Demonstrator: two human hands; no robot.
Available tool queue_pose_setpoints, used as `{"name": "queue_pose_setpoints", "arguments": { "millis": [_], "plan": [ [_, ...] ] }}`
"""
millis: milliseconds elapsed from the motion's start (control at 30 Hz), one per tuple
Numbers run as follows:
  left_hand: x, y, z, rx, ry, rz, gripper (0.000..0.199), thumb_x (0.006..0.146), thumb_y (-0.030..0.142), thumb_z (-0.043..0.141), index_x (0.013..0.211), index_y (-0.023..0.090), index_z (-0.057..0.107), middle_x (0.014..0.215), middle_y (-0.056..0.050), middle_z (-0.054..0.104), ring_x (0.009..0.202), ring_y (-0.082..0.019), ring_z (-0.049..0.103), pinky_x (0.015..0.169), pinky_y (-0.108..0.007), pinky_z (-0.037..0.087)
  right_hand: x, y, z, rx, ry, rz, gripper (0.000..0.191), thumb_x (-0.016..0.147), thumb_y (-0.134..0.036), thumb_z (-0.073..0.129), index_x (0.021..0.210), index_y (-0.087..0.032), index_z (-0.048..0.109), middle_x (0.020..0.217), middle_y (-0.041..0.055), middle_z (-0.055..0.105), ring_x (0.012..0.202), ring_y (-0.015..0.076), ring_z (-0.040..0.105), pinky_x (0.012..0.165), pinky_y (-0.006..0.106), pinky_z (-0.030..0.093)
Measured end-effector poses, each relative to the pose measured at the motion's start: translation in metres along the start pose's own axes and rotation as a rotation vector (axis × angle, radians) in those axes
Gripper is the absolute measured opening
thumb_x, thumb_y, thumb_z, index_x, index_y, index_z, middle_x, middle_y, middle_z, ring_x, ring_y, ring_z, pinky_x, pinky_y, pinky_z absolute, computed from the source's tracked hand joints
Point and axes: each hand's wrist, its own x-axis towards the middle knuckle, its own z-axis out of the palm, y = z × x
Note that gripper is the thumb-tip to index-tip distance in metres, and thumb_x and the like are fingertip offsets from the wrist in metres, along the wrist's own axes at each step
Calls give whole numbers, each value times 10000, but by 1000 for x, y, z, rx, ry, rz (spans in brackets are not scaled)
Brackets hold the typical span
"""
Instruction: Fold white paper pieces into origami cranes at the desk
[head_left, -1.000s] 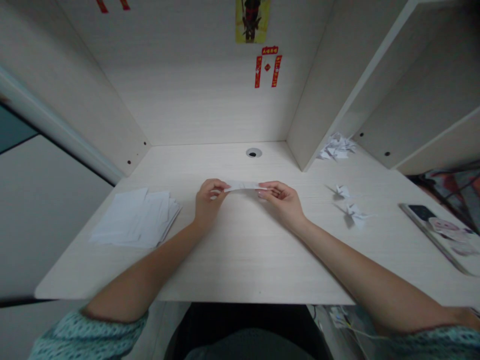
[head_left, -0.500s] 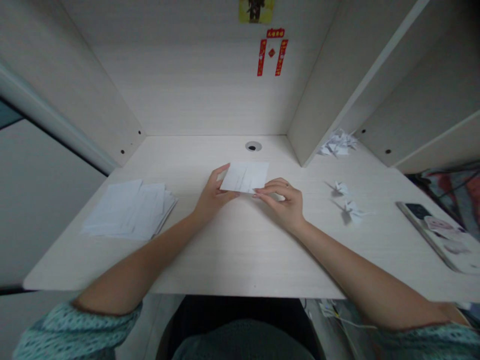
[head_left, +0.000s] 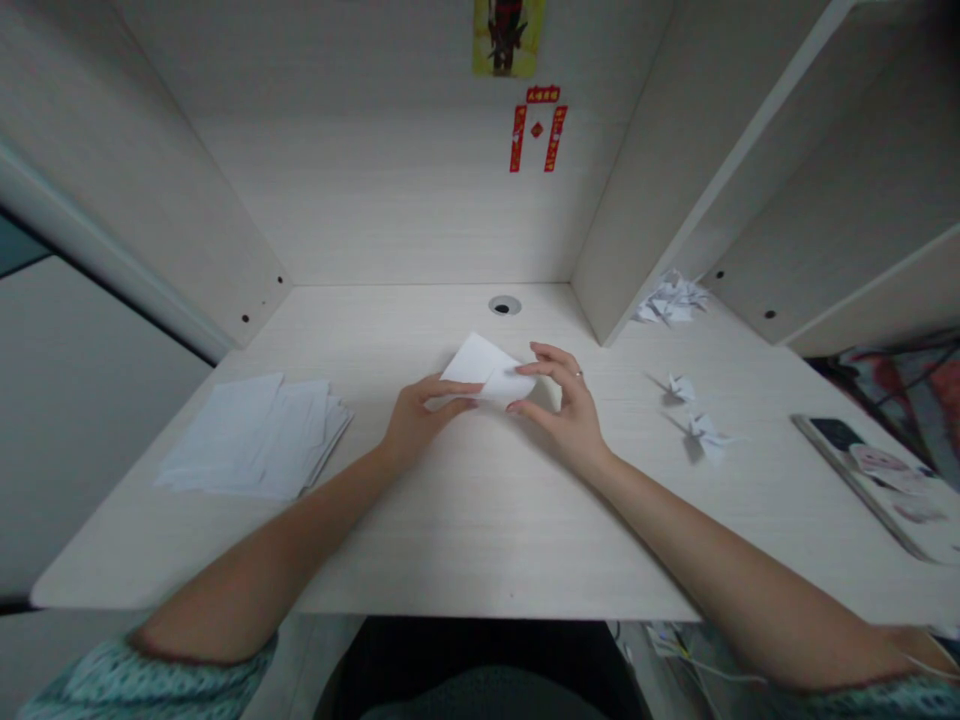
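Observation:
A small white sheet of paper (head_left: pixel 474 358) is held above the desk between my two hands, with part of it folded over. My left hand (head_left: pixel 431 408) pinches its left side, fingers on top and thumb below. At the right side, my right hand (head_left: pixel 559 395) grips the folded part between thumb and a finger, its other fingers raised and curved. A ring shows on one right-hand finger. To the left lies a stack of white paper sheets (head_left: pixel 247 435). Two folded paper cranes (head_left: pixel 681 388) stand right of my right hand.
A pile of folded white paper pieces (head_left: pixel 671 297) sits behind the right partition (head_left: pixel 660 230). A phone (head_left: pixel 874 485) lies at the desk's right side. A round cable hole (head_left: pixel 505 306) is near the back panel, which bears red stickers (head_left: pixel 544 95).
The paper was flat with faint lines showing; now it is turned and partly folded over, its blank side up. My right fingers have spread and lifted. The view has tilted slightly.

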Motion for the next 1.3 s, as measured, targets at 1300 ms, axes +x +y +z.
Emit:
{"name": "queue_pose_setpoints", "arguments": {
  "millis": [1300],
  "plan": [
    [-8, 5, 16, -85, -89, -280, 352, 750, 519, 633, 779, 178, 716, 615, 13, 642, 535, -114, 537, 467, -211, 344, -14, -8, 11, 100, -131, 158, 212, 775, -366, 693, 964, -282, 741, 992, 27, 746, 903, 215, 687, 874, 406, 534]
  ]
}}
